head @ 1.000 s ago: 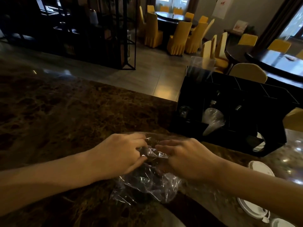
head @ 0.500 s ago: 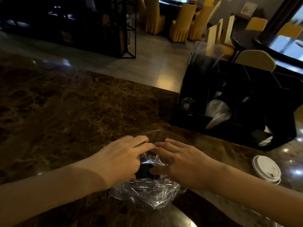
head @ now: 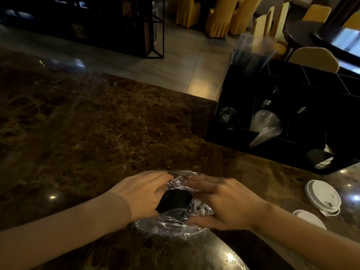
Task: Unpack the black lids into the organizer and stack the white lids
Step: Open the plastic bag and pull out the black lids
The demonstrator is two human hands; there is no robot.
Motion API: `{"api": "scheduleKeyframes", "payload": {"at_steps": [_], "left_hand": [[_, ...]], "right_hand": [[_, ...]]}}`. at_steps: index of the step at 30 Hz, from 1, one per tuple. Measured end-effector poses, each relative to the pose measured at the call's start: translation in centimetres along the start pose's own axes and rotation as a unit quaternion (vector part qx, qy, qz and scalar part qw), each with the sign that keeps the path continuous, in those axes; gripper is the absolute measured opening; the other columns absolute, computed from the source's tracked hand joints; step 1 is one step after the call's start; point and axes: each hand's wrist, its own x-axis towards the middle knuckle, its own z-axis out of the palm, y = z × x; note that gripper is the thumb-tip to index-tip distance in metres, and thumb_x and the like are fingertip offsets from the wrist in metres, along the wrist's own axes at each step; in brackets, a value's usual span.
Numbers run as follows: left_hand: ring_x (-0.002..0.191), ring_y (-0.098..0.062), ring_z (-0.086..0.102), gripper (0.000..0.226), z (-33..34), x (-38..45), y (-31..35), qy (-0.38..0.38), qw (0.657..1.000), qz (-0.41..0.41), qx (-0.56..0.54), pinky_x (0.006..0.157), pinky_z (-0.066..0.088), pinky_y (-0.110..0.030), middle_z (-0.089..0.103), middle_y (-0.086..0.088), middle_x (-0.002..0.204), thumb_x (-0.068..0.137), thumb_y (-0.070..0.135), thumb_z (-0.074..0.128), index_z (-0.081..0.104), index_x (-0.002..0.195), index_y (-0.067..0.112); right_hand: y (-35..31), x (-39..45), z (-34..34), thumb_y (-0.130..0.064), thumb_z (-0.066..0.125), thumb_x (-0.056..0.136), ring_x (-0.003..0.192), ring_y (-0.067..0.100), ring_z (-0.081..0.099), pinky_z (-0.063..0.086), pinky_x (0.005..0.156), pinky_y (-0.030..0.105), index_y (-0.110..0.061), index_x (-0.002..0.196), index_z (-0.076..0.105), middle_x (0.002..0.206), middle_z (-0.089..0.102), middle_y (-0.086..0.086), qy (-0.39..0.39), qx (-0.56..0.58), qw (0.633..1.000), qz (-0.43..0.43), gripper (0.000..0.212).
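Wrapping comes first: a crinkled clear plastic bag (head: 175, 221) lies on the dark brown marbled surface (head: 87, 123) right before me, with a stack of round black plastic lids (head: 174, 199) showing through its opened mouth. My left hand (head: 142, 193) curls over the near-left rim of the stack and seems to grip it, fingers reaching across the film. My right hand (head: 224, 203) has its fingers fairly straight, spread on the plastic, thumb low against the bag's side; I judge it is pressing the wrap rather than holding it.

To do this well, I would pin the bag with the right while drawing the stack out with the left, keeping the lids squared so none slips loose. The black compartmented plastic organizer (head: 292, 117) stands well apart at upper right. Two flat white plastic cup lids (head: 322, 197) lie unstacked at right, near the organizer.
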Motion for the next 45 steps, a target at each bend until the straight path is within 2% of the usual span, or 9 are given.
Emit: {"api": "scheduleKeyframes", "payload": {"at_steps": [3, 5, 8, 15, 21, 27, 33, 38, 45], "left_hand": [[0.136, -0.018, 0.051, 0.096, 0.8, 0.0, 0.5, 0.000, 0.999, -0.035, -0.001, 0.112, 0.039, -0.026, 0.055, -0.014, 0.146, 0.068, 0.072, 0.071, 0.061, 0.132, 0.001], [0.152, -0.020, 0.019, 0.097, 2.2, 0.0, 1.0, -0.003, 0.997, -0.041, -0.064, 0.124, 0.014, -0.028, 0.020, -0.012, 0.165, 0.087, 0.064, 0.056, 0.025, 0.154, 0.001], [0.153, -0.015, 0.005, 0.097, 3.2, 0.0, 1.3, -0.021, 0.989, -0.055, -0.138, 0.118, -0.002, -0.019, 0.005, -0.003, 0.166, 0.090, 0.057, 0.056, 0.007, 0.158, 0.009], [0.139, -0.003, 0.035, 0.094, 3.3, -0.8, 1.3, 0.020, 0.952, -0.061, -0.300, 0.113, 0.036, -0.020, 0.019, 0.014, 0.155, 0.083, 0.041, 0.076, 0.013, 0.152, 0.030], [0.142, -0.001, 0.031, 0.100, 3.8, -1.9, 1.4, 0.046, 0.937, -0.066, -0.340, 0.116, 0.032, -0.020, -0.008, 0.030, 0.156, 0.088, 0.049, 0.066, -0.008, 0.155, 0.039], [0.147, 0.003, 0.001, 0.094, 4.1, -2.2, 2.0, 0.053, 0.956, -0.074, -0.280, 0.110, 0.002, -0.008, -0.020, 0.029, 0.155, 0.088, 0.075, 0.040, -0.007, 0.158, 0.033], [0.151, -0.011, 0.007, 0.100, 3.3, -1.7, 3.6, 0.010, 0.972, -0.090, -0.216, 0.120, 0.029, -0.031, -0.018, 0.017, 0.157, 0.090, 0.072, 0.042, -0.010, 0.158, 0.021], [0.153, -0.018, 0.005, 0.108, 3.6, -1.3, 4.7, -0.007, 0.974, -0.107, -0.199, 0.121, 0.028, -0.034, -0.016, 0.008, 0.162, 0.090, 0.064, 0.055, -0.015, 0.157, 0.018], [0.150, -0.005, 0.013, 0.112, 6.6, -0.7, 4.1, 0.021, 0.957, -0.125, -0.263, 0.122, 0.023, -0.025, 0.008, 0.011, 0.163, 0.080, 0.059, 0.071, 0.001, 0.159, 0.021]], "right_hand": [[-1.0, -0.1, 1.4, -0.082, 0.039, 0.092, 0.139, 0.015, 0.053, 0.061, 0.093, 0.035, -0.010, 0.115, 0.076, 0.150, 0.058, 0.000, 0.015, 0.013, 0.999, 0.027, 0.084], [-1.4, -0.2, 1.9, -0.086, 0.043, 0.088, 0.135, 0.012, 0.056, 0.059, 0.092, 0.029, -0.012, 0.117, 0.076, 0.149, 0.058, -0.003, 0.031, 0.018, 0.998, 0.042, 0.086], [-2.0, -0.4, 2.2, -0.089, 0.040, 0.085, 0.129, 0.012, 0.061, 0.059, 0.088, 0.027, -0.013, 0.122, 0.074, 0.152, 0.054, -0.006, 0.020, 0.017, 0.998, 0.061, 0.092], [-2.7, -0.8, 2.9, -0.085, 0.043, 0.088, 0.133, 0.019, 0.058, 0.061, 0.092, 0.033, -0.011, 0.138, 0.061, 0.156, 0.048, -0.001, 0.039, 0.025, 0.996, 0.070, 0.092], [-2.7, -1.0, 3.6, -0.068, 0.050, 0.098, 0.153, 0.019, 0.030, 0.040, 0.107, 0.021, -0.022, 0.164, 0.011, 0.166, 0.029, 0.003, 0.114, 0.074, 0.991, 0.012, 0.090], [-3.2, -1.6, 4.2, -0.073, 0.042, 0.097, 0.149, 0.015, 0.039, 0.038, 0.119, 0.035, -0.013, 0.147, 0.054, 0.158, 0.048, 0.001, 0.166, 0.075, 0.981, 0.067, 0.079], [-4.9, -1.5, 5.5, -0.078, 0.050, 0.092, 0.146, 0.017, 0.043, 0.038, 0.120, 0.040, -0.012, 0.141, 0.061, 0.151, 0.055, 0.000, 0.193, 0.054, 0.971, 0.133, 0.082], [-5.4, -2.4, 6.6, -0.092, 0.047, 0.079, 0.149, 0.018, 0.037, 0.018, 0.124, 0.040, -0.015, 0.145, 0.057, 0.155, 0.051, -0.004, 0.197, 0.033, 0.965, 0.170, 0.103], [-5.8, -2.5, 7.9, -0.093, 0.050, 0.075, 0.146, 0.016, 0.040, 0.023, 0.121, 0.032, -0.014, 0.149, 0.051, 0.154, 0.051, -0.003, 0.187, 0.084, 0.958, 0.200, 0.109]]}}
